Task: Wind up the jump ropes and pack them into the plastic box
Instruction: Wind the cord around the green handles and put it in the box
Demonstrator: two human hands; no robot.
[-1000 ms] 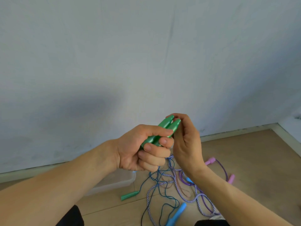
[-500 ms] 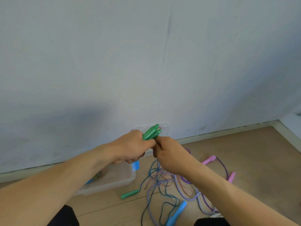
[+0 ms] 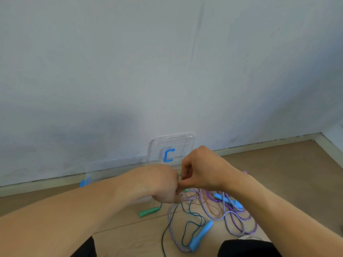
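Both hands (image 3: 182, 179) curled, above rope tangle (image 3: 213, 210).

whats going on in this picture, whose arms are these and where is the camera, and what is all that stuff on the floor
There is no machine here. The arms belong to a person wearing a camera on the head, so you look forward and down at their own hands over a wooden floor by a pale wall.

The left hand and right hand meet with fingers curled. What they pinch is hidden; I cannot tell.

On the floor lies a tangle of jump ropes: a striped purple-and-white cord, a dark teal cord, a green plastic handle and a blue plastic handle. Behind the hands, a clear plastic lid with a blue clip leans against the wall, and the clear plastic box sits left of it.
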